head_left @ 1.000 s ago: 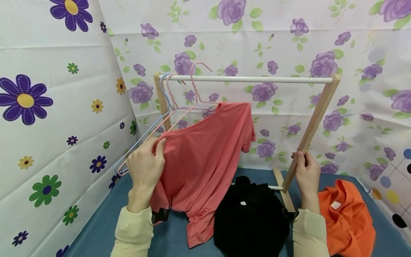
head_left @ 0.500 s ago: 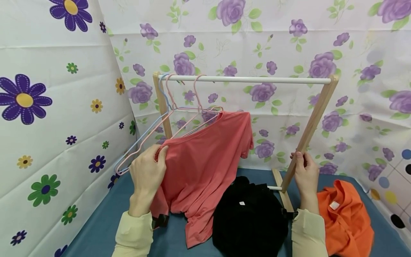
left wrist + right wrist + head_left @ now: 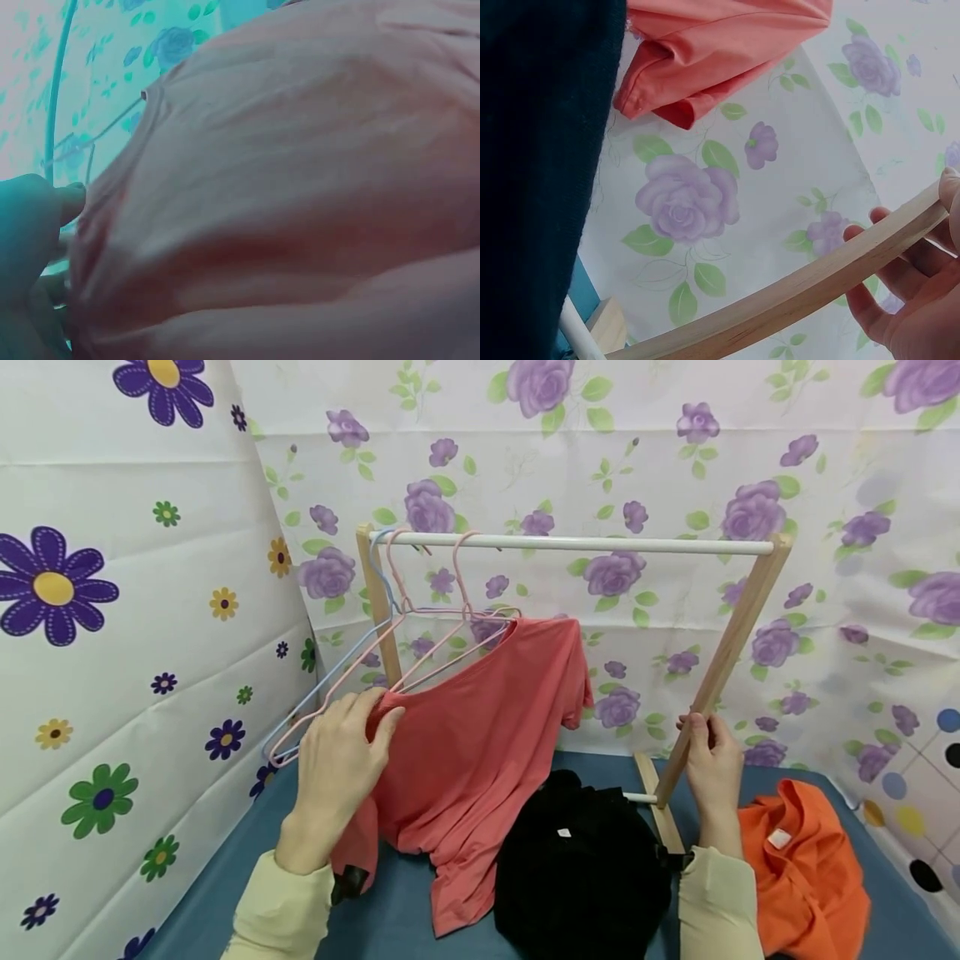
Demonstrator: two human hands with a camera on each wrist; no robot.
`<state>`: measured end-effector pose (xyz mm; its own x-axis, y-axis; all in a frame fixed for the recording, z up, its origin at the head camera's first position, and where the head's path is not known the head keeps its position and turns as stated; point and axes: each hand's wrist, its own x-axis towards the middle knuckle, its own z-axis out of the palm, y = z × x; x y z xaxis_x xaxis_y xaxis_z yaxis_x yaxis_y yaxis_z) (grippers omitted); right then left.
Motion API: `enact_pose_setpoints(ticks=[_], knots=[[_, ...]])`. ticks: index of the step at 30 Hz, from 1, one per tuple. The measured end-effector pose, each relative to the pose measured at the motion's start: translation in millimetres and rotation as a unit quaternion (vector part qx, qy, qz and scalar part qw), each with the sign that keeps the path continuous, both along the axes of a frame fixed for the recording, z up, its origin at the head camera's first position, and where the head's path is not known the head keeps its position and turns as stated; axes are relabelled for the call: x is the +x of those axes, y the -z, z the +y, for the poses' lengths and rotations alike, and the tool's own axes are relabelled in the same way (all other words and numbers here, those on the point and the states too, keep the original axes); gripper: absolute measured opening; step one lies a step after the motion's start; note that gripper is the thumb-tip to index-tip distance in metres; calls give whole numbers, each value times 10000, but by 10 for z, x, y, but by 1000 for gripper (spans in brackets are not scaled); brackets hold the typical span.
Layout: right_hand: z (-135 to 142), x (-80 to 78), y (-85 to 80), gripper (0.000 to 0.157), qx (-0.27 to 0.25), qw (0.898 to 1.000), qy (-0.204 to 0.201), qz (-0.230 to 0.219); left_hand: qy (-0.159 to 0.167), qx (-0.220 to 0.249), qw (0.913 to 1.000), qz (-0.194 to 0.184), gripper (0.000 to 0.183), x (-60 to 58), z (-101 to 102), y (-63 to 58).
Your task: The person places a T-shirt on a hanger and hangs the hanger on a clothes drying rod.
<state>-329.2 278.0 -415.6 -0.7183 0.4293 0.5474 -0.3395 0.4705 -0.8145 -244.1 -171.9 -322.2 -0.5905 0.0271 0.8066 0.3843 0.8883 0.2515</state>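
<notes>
A coral T-shirt [image 3: 480, 727] hangs on a pink hanger [image 3: 459, 578], whose hook is over the white rod [image 3: 585, 544] of a small wooden clothes rack. My left hand [image 3: 341, 768] is at the shirt's near shoulder, fingers at the neckline and thumb spread apart from them. In the left wrist view the thumb [image 3: 71, 201] stands beside the neckline, the other fingers partly hidden by the cloth. My right hand [image 3: 712, 768] grips the rack's right wooden post [image 3: 738, 622]; the right wrist view shows fingers and thumb around that post [image 3: 795, 292].
A blue hanger [image 3: 322, 681] and another pink hanger [image 3: 330, 697] hang at the rod's left end. A bunched black garment [image 3: 585, 877] lies in front of the rack, an orange garment [image 3: 813, 868] at the right. Flowered sheets [image 3: 562, 468] stand behind and left.
The pink hanger's hook, above the rod a second ago, came down onto it with the shirt. My left thumb has since spread from the pinched shoulder cloth. The right hand stayed on the post.
</notes>
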Motion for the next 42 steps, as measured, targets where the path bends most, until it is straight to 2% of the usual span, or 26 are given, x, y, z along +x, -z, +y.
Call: enact_pose_setpoints(ticks=[3, 9, 15, 21, 27, 32, 42], knots=[[-6, -4, -4, 44, 4, 10000, 45, 11, 39, -235, 9996, 157, 37, 31, -29, -90], [-12, -17, 15, 45, 60, 9999, 69, 94, 18, -297, 9980, 558, 20, 40, -155, -215], [-19, -16, 21, 44, 61, 9999, 49, 152, -163, -375, 9971, 638, 12, 10, -325, -283], [-17, -15, 15, 42, 28, 9999, 60, 135, -431, -575, 9964, 449, 13, -17, -442, -331], [-14, -16, 23, 42, -14, 9999, 56, 105, -607, -721, 9955, 69, 18, 1, -491, -339], [-9, -15, 29, 42, -42, 10000, 34, 77, -626, -687, 9954, -244, 21, 20, -472, -333], [-11, -2, 24, 42, -29, 9999, -27, 142, -487, -318, 9976, -363, 21, 5, -460, -296]])
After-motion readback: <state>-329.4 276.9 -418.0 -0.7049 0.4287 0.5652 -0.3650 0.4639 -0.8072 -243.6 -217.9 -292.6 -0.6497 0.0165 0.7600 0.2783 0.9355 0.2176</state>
